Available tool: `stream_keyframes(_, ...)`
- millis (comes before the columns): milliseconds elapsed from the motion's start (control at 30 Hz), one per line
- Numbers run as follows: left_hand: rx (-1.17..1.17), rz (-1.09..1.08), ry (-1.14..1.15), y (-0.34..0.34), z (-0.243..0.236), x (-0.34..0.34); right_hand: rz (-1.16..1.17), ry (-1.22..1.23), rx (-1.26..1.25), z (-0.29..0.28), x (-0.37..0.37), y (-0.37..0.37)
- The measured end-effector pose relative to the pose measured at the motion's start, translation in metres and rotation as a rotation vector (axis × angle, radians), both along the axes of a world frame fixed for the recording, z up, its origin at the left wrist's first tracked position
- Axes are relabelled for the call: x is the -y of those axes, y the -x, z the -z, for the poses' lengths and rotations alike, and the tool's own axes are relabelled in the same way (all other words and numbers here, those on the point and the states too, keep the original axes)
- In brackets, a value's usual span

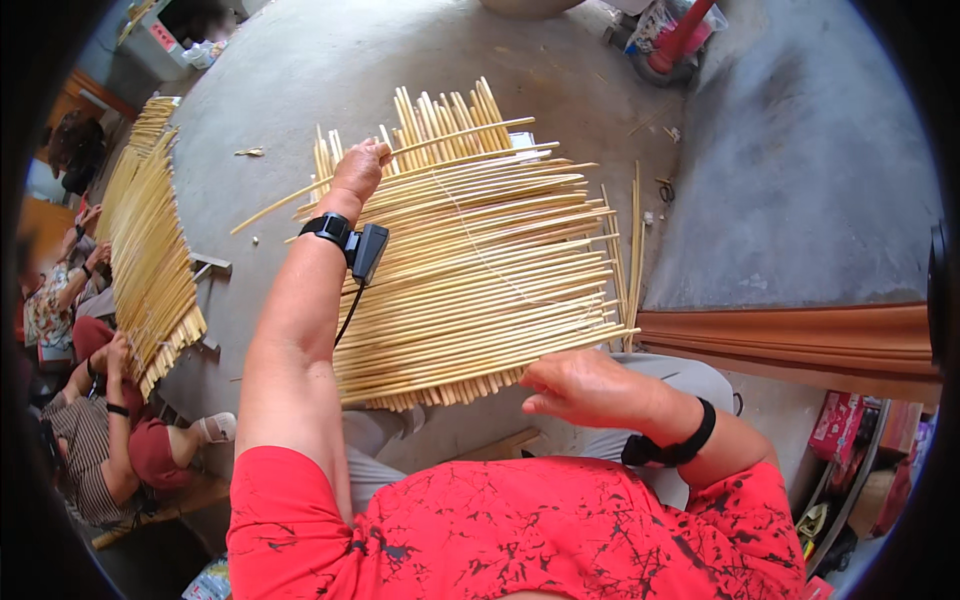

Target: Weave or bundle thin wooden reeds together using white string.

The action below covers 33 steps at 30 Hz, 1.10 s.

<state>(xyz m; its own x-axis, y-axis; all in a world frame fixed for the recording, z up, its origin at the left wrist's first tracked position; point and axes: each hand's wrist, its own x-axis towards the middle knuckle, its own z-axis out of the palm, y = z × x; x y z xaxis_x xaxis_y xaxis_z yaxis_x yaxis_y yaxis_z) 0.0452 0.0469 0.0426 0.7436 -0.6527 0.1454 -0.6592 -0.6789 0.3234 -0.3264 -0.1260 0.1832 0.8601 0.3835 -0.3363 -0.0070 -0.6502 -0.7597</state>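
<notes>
My left hand (pixel 367 170) is closed on a long pale yellow stick (pixel 274 206) at the upper left part of a mat of parallel sticks (pixel 480 260), with a thin cord (pixel 480 255) running across it. A crosswise layer of shorter sticks (pixel 445 118) sticks out at the mat's top. My right hand (pixel 565 388) is beside the mat's lower right edge, fingers loosely curved and apart, with nothing visible in them. Several loose sticks (pixel 632 250) lie along the mat's right side.
Two co-workers (pixel 70 290) (pixel 90 450) sit at the left at another stick mat (pixel 150 270) on a stand. A wooden rail (pixel 780 340) and a cluttered shelf (pixel 850 470) are at the right. A red pole (pixel 680 40) and bags stand at the back.
</notes>
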Motion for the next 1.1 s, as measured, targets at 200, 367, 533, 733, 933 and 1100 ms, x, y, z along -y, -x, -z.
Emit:
stream_keyframes(200, 0.142, 0.116, 0.087, -0.013, 0.041, 0.027, -0.059, 0.052, 0.013, -0.006, 0.007, 0.002)
stream_keyframes(367, 0.119, 0.024, 0.011, -0.001, 0.046, 0.043, -0.044, 0.059, -0.008, -0.009, 0.012, 0.003)
stream_keyframes(533, 0.152, 0.062, 0.008, 0.007, 0.046, 0.048, -0.035, 0.051, 0.017, -0.01, 0.015, 0.004)
stream_keyframes(733, 0.207, 0.071, 0.086, 0.011, 0.048, 0.049, -0.045, 0.051, 0.023, -0.012, 0.013, 0.007)
stream_keyframes(933, 0.206, 0.085, 0.122, 0.012, 0.05, 0.048, -0.042, 0.041, 0.026, -0.015, 0.012, 0.007)
stream_keyframes(1100, 0.207, 0.075, 0.132, 0.013, 0.05, 0.053, -0.039, 0.04, 0.014, -0.015, 0.013, 0.008)
